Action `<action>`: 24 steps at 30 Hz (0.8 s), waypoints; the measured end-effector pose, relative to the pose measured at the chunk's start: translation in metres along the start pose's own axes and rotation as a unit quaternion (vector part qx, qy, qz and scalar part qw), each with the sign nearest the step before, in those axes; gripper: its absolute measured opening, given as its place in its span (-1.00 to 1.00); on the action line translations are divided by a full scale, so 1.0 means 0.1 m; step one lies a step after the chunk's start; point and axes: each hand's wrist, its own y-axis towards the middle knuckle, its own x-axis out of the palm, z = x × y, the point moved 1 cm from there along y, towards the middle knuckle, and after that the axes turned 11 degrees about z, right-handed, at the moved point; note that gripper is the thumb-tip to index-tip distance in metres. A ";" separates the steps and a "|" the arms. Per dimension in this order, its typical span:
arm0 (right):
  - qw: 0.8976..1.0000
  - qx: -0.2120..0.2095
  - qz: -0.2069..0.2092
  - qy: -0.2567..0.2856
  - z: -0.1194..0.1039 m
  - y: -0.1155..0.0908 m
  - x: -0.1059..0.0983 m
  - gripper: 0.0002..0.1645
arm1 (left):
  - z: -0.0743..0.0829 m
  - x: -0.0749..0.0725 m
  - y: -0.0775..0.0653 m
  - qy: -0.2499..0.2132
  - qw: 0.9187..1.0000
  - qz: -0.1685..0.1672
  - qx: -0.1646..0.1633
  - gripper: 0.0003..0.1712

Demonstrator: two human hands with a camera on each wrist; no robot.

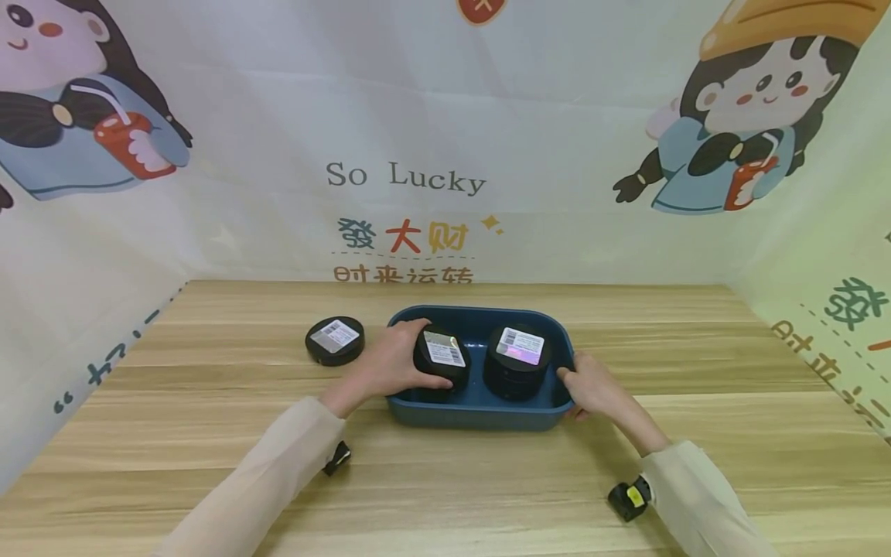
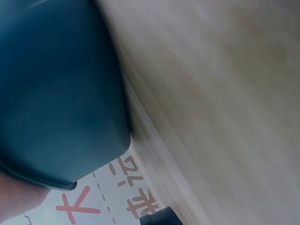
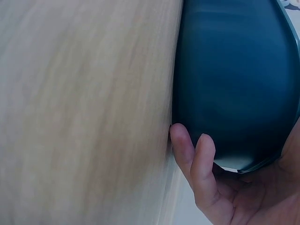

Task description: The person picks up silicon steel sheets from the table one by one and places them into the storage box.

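A blue rectangular plastic bin [image 1: 480,418] with rounded corners rests on the wooden table, in front of me. My left hand [image 1: 398,362] reaches over its left end and grips a round black container [image 1: 430,373] with a white label on top, thumb on the near side and fingers on the far side. Beside it in the bin stands another black round container [image 1: 517,377], also labelled. At the bin's right end my right hand [image 1: 592,387] holds the rim, thumb inside. The right wrist view has its fingers [image 3: 205,164] against the outer wall; the left wrist view hides the gripped container.
A flat black round container [image 1: 335,341] with a white label lies on the table, left of the bin. Behind the table [image 1: 480,495] hangs a printed white cloth [image 1: 557,232], which also runs along both sides.
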 end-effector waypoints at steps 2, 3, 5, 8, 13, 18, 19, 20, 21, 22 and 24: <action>1.000 0.000 -0.001 -0.001 0.00 0.00 0.00 -0.77 | 0.01 0.00 0.00 0.006 1.000 -0.002 -0.010 0.06; 1.000 0.001 -0.001 -0.001 -0.01 0.00 0.00 -0.77 | 0.02 0.00 0.00 0.010 1.000 -0.003 -0.015 0.06; 1.000 0.003 -0.002 -0.002 -0.01 0.00 0.00 -0.77 | 0.03 0.00 0.00 0.017 1.000 -0.005 -0.021 0.06; 1.000 0.004 -0.001 -0.002 -0.01 -0.01 0.00 -0.77 | 0.05 0.00 0.01 0.029 0.999 -0.012 -0.020 0.07; 1.000 0.004 0.002 -0.001 0.00 0.00 0.00 -0.77 | 0.06 0.00 0.02 0.062 0.998 -0.033 0.000 0.09; 1.000 0.005 0.001 0.000 0.01 0.01 0.01 -0.76 | 0.06 0.01 0.02 0.087 0.995 -0.038 0.014 0.06; 1.000 0.005 0.001 -0.001 0.01 0.01 0.01 -0.76 | 0.06 0.02 0.02 0.090 0.995 -0.038 0.014 0.05; 1.000 0.004 0.001 -0.001 0.01 0.01 0.01 -0.76 | 0.06 0.02 0.01 0.092 0.995 -0.038 0.015 0.05; 1.000 0.004 0.000 -0.001 0.01 0.01 0.01 -0.75 | 0.06 0.02 0.01 0.093 0.995 -0.039 0.015 0.04; 1.000 0.003 0.000 -0.001 0.01 0.01 0.01 -0.75 | 0.06 0.03 0.02 0.095 0.995 -0.040 0.016 0.04; 1.000 0.002 0.000 -0.001 0.01 0.00 0.01 -0.75 | 0.06 0.03 0.02 0.098 0.994 -0.041 0.017 0.04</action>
